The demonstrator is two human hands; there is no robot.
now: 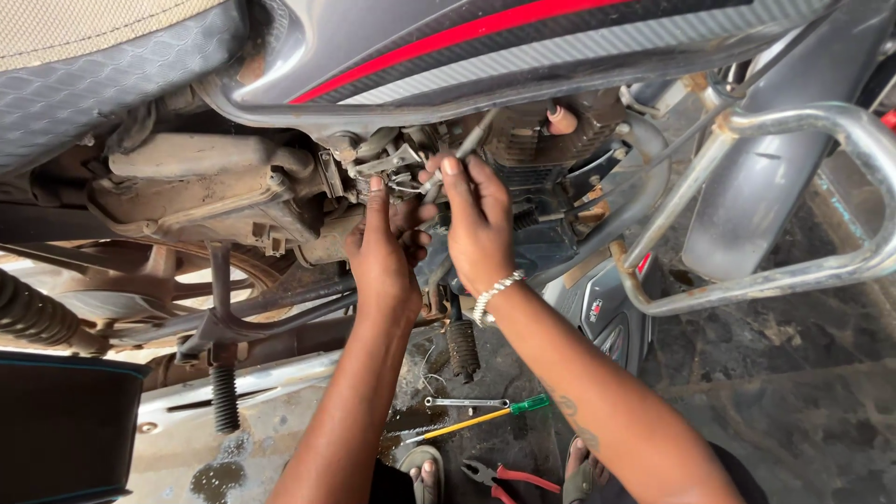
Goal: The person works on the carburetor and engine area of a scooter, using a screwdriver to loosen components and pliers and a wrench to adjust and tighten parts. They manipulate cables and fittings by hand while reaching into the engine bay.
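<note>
I look down at the side of a motorcycle. My left hand (385, 250) reaches up into the engine area, its fingertips pressed on the carburettor (387, 166) and its metal linkage under the grey tank panel. My right hand (476, 224), with a beaded bracelet on the wrist, is closed on a thin dark tool (471, 140) that points up and to the right into the same spot. The two hands touch each other. The tool's tip is hidden among the parts.
On the dirty floor lie a green-handled screwdriver (485, 416), a flat spanner (467, 402) and red-handled pliers (509, 478). A chrome crash guard (793, 271) stands at the right. A footpeg (224, 397), the kick lever (462, 347) and the rear shock (37, 317) jut out at the left.
</note>
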